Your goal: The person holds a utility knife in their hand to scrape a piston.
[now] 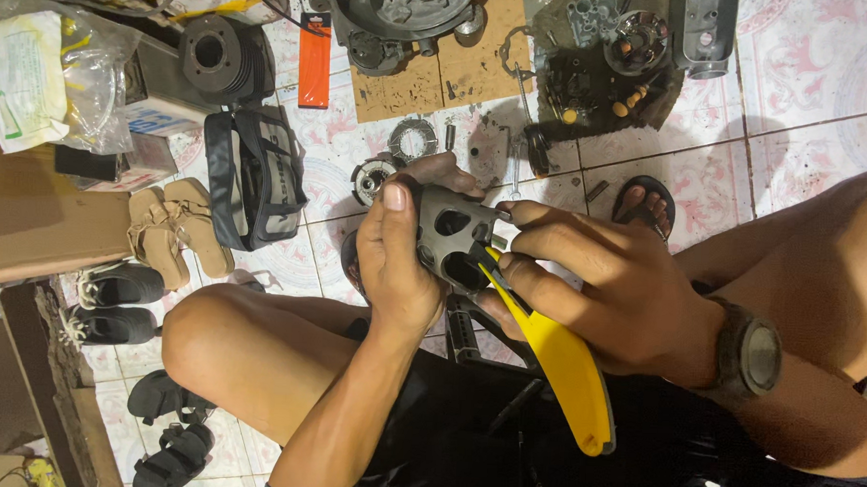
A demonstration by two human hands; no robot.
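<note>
Head view: the left hand point(395, 257) grips a grey metal part point(453, 236) with holes, keeping it steady above the lap. The right hand point(600, 288), just beside the part, clasps a yellow-handled tool point(559, 358) and presses its tip against it.

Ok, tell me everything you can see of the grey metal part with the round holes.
The grey metal part with round holes looks like cast metal, dull and dark, with at least two round openings facing the camera. It is held above the person's lap, over the tiled floor. The left hand wraps around its left side, thumb up. The right hand presses a yellow-handled tool against its lower opening.
</note>
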